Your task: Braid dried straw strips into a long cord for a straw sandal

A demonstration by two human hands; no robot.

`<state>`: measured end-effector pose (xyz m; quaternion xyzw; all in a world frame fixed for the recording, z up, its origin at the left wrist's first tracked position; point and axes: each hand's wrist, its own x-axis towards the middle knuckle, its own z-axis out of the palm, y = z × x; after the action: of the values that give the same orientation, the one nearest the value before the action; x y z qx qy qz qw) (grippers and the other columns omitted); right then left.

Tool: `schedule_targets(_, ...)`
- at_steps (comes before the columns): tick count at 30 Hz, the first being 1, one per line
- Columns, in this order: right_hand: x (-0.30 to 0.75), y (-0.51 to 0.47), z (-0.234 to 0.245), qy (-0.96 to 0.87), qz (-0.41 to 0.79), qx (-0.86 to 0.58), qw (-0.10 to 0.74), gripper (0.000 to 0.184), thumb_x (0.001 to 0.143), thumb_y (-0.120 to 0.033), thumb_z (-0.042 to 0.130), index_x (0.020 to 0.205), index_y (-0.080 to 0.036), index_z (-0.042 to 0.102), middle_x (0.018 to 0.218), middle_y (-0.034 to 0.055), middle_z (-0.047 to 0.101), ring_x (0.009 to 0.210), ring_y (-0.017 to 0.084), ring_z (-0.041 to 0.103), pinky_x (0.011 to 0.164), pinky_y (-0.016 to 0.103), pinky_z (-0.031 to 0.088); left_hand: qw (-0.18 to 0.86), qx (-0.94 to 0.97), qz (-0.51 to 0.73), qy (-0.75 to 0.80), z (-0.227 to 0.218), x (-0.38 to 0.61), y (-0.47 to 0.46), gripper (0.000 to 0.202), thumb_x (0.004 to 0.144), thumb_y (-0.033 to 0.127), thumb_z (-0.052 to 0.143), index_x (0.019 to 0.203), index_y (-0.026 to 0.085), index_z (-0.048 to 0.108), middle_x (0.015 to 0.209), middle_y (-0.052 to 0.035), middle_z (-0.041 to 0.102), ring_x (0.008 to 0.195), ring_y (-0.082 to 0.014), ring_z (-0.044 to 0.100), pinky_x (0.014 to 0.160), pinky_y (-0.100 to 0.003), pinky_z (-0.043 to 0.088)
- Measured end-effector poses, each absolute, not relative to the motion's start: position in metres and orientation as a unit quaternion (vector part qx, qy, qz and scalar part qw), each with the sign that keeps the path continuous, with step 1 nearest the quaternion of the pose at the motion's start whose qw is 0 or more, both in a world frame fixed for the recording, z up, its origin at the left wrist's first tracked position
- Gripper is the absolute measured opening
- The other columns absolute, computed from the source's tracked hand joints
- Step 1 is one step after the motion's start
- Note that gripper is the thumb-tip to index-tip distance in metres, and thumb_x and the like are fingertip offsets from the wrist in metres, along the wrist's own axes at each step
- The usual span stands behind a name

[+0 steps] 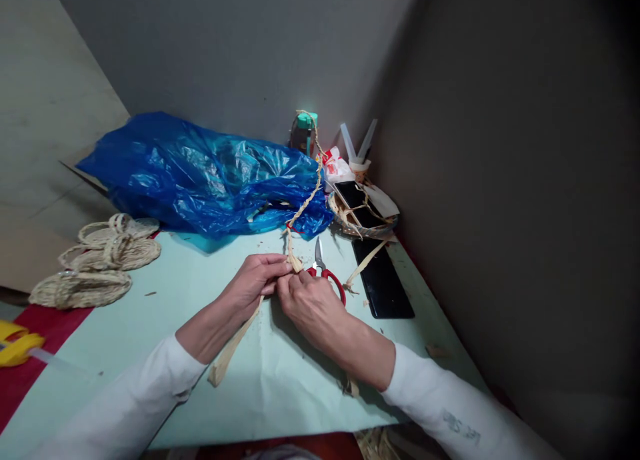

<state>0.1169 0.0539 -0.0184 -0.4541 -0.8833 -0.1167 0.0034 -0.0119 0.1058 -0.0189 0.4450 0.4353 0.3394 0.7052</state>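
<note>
A twisted straw cord (306, 203) runs from the bottle at the back down to my fingers at the middle of the table. My left hand (255, 280) pinches the cord's near end, where the pale strips are flat and wide. Close against it, my right hand (313, 307) is closed on the strips too, its fingertips partly hidden. One loose flat strip (233, 350) hangs from under my left hand toward the table's front. Red-handled scissors (320, 260) lie just beyond my right hand, which covers part of their handles.
A blue plastic bag (210, 173) fills the back left. Woven straw sandals (107, 253) lie at left, near a yellow tool (17, 343). At right are a black phone (383, 283), a basket (363, 230), and a green-capped bottle (304, 133) behind. A grey wall (500, 180) rises at right.
</note>
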Motion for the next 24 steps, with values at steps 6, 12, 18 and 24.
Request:
schedule_targets(6,0.135,0.056,0.003,-0.857,-0.015,-0.513,0.049,0.019,0.09,-0.021,0.046,0.104,-0.013,0.057,0.08,0.0089,0.068,0.07,0.021,0.062,0.052,0.028,0.029,0.7,0.454,0.348,0.428,-0.025,-0.016,0.109,0.017,0.063,0.022,0.072,0.072,0.008,0.069,0.063,0.0002,0.054,0.044,-0.0016,0.025,0.042,-0.022,0.01)
schedule_targets(12,0.159,0.072,0.026,-0.773,0.155,-0.586,0.188,0.03,0.095,-0.043,0.043,0.095,-0.016,0.056,0.08,0.006,0.069,0.069,0.017,0.062,0.061,0.025,0.034,0.695,0.452,0.349,0.437,-0.025,-0.018,0.11,0.018,0.064,0.023,0.072,0.076,0.009,0.071,0.06,0.0008,0.054,0.041,-0.0007,0.02,0.042,-0.024,0.005)
schedule_targets(18,0.149,0.088,0.01,-0.781,0.221,-0.537,0.231,0.017,0.09,-0.03,0.053,0.091,-0.014,0.059,0.079,0.0048,0.067,0.068,0.014,0.057,0.06,0.023,0.034,0.693,0.457,0.34,0.442,-0.026,-0.017,0.112,0.018,0.064,0.024,0.073,0.072,0.008,0.071,0.059,-0.0013,0.055,0.042,-0.0008,0.021,0.042,-0.023,0.004)
schedule_targets(24,0.146,0.083,0.007,-0.757,0.218,-0.557,0.263,0.016,0.09,-0.025,0.049,0.086,-0.014,0.06,0.075,0.0035,0.065,0.066,0.013,0.054,0.061,0.023,0.034,0.691,0.454,0.333,0.453,-0.024,-0.017,0.112,0.023,0.064,0.026,0.073,0.078,0.008,0.072,0.061,-0.0039,0.059,0.041,-0.0009,0.02,0.043,-0.023,0.004)
